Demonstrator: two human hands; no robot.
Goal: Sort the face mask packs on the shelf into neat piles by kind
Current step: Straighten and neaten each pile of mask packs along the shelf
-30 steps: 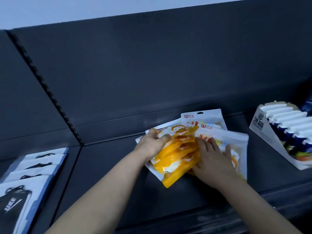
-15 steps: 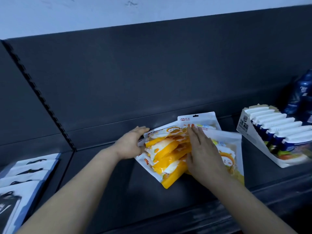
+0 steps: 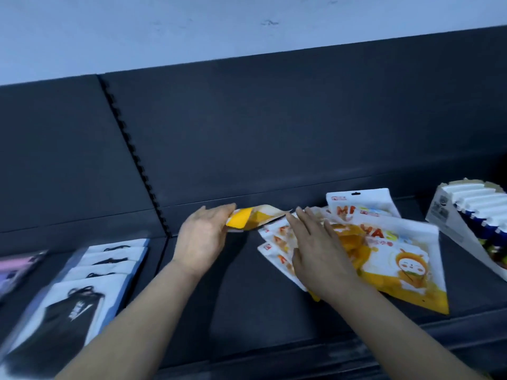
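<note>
A loose fan of white and orange face mask packs (image 3: 395, 256) lies on the dark shelf (image 3: 247, 305), right of centre. My left hand (image 3: 201, 237) grips one orange and white pack (image 3: 255, 219) by its end and holds it just off the shelf, to the left of the fan. Fingers spread, my right hand (image 3: 315, 248) lies flat on the left part of the fan and hides several packs. A row of white packs with black masks (image 3: 90, 283) lies at the far left.
A white display carton of blue sachets (image 3: 466, 223) stands at the right edge of the shelf. A pinkish pack (image 3: 16, 267) lies at the far left. A perforated upright (image 3: 134, 157) splits the dark back panel. Bare shelf shows between my two arms.
My left hand has taken one orange pack and pulled it left, away from the fan. My right hand has stayed pressed on the remaining packs. The camera has turned left.
</note>
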